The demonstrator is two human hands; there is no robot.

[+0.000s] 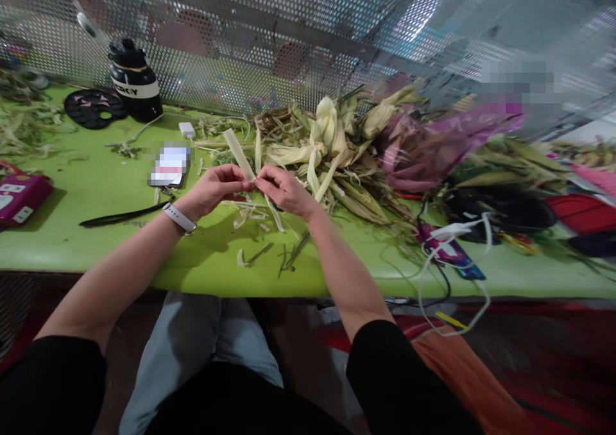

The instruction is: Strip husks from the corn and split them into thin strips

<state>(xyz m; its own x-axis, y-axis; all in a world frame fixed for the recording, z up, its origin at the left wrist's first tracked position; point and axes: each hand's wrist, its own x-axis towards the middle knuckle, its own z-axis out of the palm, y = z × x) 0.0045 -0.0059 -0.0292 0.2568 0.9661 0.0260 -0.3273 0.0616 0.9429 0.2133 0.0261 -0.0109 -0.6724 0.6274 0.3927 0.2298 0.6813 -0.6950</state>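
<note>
Fingertips of my left hand point(221, 188) and my right hand point(283, 190) meet over the green table, both closed on a pale strip of corn husk point(237, 153). The strip's flat upper end sticks up to the left between the hands. A thinner pale piece hangs below the right hand. Just beyond and right of my hands lies a big heap of corn husks point(332, 140), pale yellow to brown. Small husk scraps point(250, 213) are scattered under my hands. Where exactly the fingers pinch is too small to make out.
A phone point(169, 165) lies left of my hands, near a black strap point(125, 217) and a white charger point(187, 130). At the back left stands a black bottle point(135, 85). Pinkish plastic point(414, 149) and white cables point(447, 233) lie right. A perforated metal screen point(231, 37) rises behind.
</note>
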